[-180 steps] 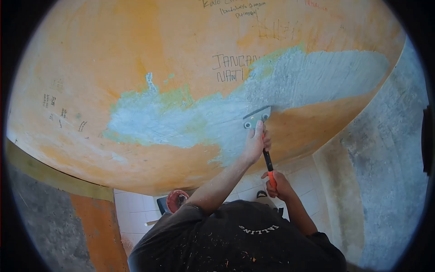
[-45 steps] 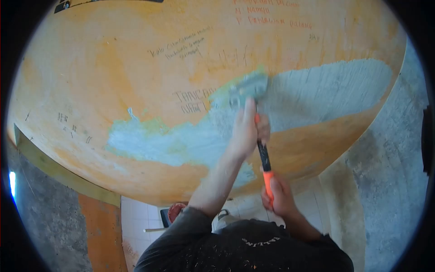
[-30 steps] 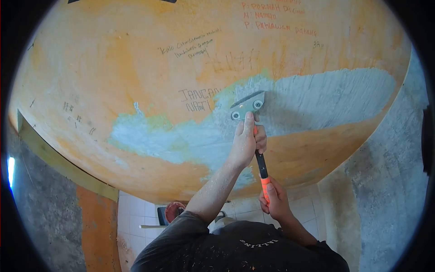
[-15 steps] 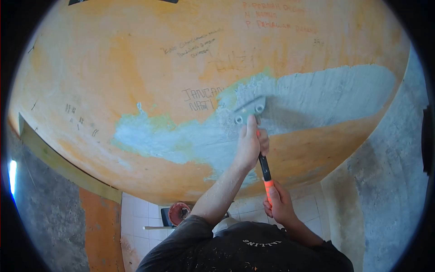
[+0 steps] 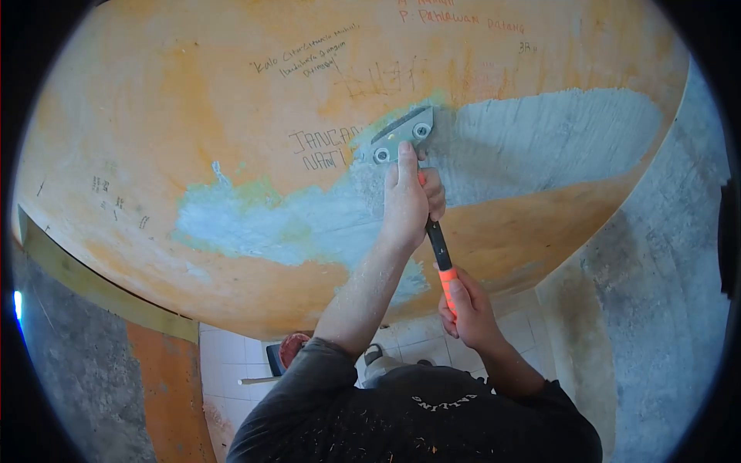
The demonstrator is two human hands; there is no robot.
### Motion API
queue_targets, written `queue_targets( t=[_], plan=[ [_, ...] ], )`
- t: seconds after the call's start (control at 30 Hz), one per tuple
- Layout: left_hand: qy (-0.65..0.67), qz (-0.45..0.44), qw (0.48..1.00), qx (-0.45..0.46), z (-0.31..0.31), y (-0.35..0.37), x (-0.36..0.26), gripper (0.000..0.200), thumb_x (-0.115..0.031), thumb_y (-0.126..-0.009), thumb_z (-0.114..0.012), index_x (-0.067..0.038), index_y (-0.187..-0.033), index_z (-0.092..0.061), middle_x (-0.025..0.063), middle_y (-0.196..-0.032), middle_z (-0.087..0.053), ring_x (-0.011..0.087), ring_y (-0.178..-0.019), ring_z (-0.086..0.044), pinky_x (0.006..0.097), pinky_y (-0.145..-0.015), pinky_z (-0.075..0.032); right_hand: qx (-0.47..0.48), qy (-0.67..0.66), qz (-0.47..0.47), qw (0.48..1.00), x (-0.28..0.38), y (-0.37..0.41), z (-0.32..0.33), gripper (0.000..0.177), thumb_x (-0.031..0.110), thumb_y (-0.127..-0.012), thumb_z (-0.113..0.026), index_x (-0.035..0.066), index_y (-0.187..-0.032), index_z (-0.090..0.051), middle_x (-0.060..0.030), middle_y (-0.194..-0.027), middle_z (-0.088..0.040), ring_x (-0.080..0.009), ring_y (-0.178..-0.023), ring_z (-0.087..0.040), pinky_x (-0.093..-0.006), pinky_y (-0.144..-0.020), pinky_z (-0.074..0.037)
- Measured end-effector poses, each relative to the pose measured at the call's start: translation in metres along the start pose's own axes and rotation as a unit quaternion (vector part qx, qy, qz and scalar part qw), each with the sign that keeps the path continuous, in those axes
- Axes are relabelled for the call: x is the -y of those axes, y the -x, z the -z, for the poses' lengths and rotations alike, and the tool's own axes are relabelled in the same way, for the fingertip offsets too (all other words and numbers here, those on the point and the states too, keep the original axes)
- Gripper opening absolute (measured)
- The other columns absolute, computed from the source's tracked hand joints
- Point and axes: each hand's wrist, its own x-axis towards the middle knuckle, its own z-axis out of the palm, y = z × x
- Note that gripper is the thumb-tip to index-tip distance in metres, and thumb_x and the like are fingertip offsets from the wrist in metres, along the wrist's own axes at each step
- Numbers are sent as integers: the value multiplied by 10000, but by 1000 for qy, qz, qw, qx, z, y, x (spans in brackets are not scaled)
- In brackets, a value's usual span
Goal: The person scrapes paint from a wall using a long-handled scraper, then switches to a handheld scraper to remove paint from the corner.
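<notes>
Moved up to the blue patch's (image 5: pixel 556 143) upper edge, the scraper (image 5: pixel 400 140) sits with left hand (image 5: pixel 407 207) wrapped round its neck and right hand (image 5: pixel 472 312) round its grip, though uneven pressure (the blade slants) could gouge the wall (image 5: pixel 231 100).

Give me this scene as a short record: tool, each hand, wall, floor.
Tool: wide-bladed scraper, at the pale patch's upper edge
Left hand: grips it just below the blade
Right hand: holds its orange lower handle
Wall: orange, handwritten, with a pale bluish patch
Floor: light tiles; reddish bucket, partly hidden
</notes>
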Motion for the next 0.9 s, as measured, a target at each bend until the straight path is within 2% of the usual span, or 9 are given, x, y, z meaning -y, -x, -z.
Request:
queue_targets(
  t=[0.17,0.27,0.37,0.47,0.57,0.67,0.73,0.83,0.9],
  plan=[
    [36,82,994,-64,26,18,50,396,-566,-1015,-366,-177,-974,-425,-73,-554,-257,68,-433,-269,253,-405,-236,-23,23,-45,998,-34,26,8,409,336,-1052,-412,84,-1369,-466,19,-570,-413,-53,-404,-359,-226,-376,-316],
    [39,54,997,-50,17,16,34,396,-567,-1016,-362,-177,-974,-420,-71,-555,-259,68,-434,-269,249,-406,-234,-34,45,-74,996,-20,22,7,405,331,-1055,-394,103,-1383,-457,10,-561,-396,-60,-396,-349,-234,-366,-310],
    [43,22,999,-17,5,4,10,408,-567,-1017,-358,-165,-1007,-425,-64,-559,-270,68,-437,-267,243,-410,-235,-5,75,-28,997,-1,9,1,413,345,-1055,-396,113,-1391,-453,10,-561,-396,-61,-393,-353,-233,-367,-310],
    [47,4,999,6,15,7,21,407,-559,-1020,-357,-157,-1025,-419,-62,-568,-279,69,-443,-261,249,-414,-232,-29,9,-18,999,-9,16,1,386,341,-1040,-460,61,-1300,-514,29,-565,-426,-39,-421,-369,-209,-399,-322],
    [47,90,993,-60,25,23,53,408,-559,-1021,-361,-163,-935,-414,-64,-571,-269,69,-443,-260,263,-414,-235,-38,16,-57,998,-29,23,9,366,330,-1048,-440,64,-1289,-515,27,-571,-425,-41,-409,-358,-211,-393,-320],
    [24,48,998,-26,18,4,14,423,-562,-1018,-366,-160,-895,-405,-64,-566,-260,73,-441,-267,264,-412,-236,-40,10,-67,997,-18,14,-5,358,328,-1049,-431,72,-1286,-511,29,-566,-414,-43,-409,-353,-214,-389,-315],
    [12,-3,1000,5,9,1,-2,431,-566,-1016,-372,-154,-895,-407,-67,-560,-256,75,-436,-271,267,-407,-240,-7,11,14,1000,-5,-2,-11,371,341,-1045,-435,81,-1303,-498,30,-566,-411,-43,-411,-357,-214,-387,-312],
    [8,-6,1000,-4,16,6,10,425,-569,-1015,-370,-162,-898,-407,-69,-558,-258,75,-429,-266,265,-401,-238,-1,1,-37,999,-11,9,-5,380,336,-1049,-424,78,-1321,-480,30,-568,-408,-42,-418,-363,-212,-394,-319],
    [26,80,995,-46,26,20,34,407,-559,-1020,-363,-168,-921,-413,-70,-558,-260,72,-431,-266,260,-403,-239,-15,2,-59,998,-26,24,-4,367,329,-1051,-420,74,-1306,-484,30,-567,-406,-41,-419,-362,-210,-395,-318]
  ],
)
